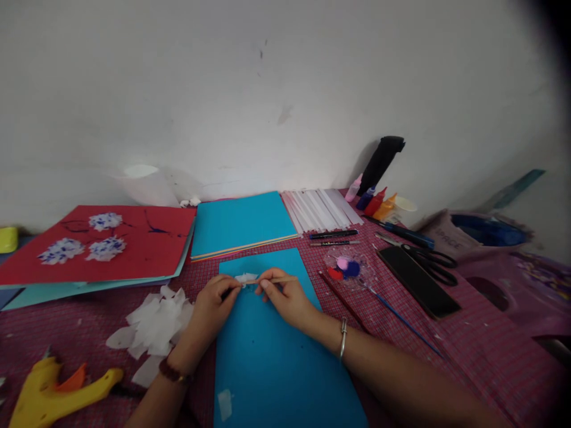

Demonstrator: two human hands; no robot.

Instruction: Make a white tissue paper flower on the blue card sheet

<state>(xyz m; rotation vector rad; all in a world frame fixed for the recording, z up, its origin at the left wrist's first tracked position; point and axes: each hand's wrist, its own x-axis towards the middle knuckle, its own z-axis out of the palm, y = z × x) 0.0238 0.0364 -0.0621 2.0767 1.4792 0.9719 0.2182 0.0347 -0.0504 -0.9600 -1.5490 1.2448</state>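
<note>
Both hands meet over a blue paper sheet [276, 362] lying in front of me. My left hand [215, 306] is closed, its fingertips pinching a small crumpled white tissue piece [245, 277]. My right hand [285, 294] is closed too, holding a thin tan stick [272, 280] that points left into the tissue. A pile of white tissue petals [154, 327] lies just left of my left wrist.
A yellow glue gun [49, 395] sits at the near left. A red sheet with white-blue flowers [98, 244], a stack of coloured paper [241, 223], white strips [319, 208], paint bottles [375, 202], pens, a paint palette [345, 267], a brush, scissors [428, 258] and a black phone [417, 279] surround the work.
</note>
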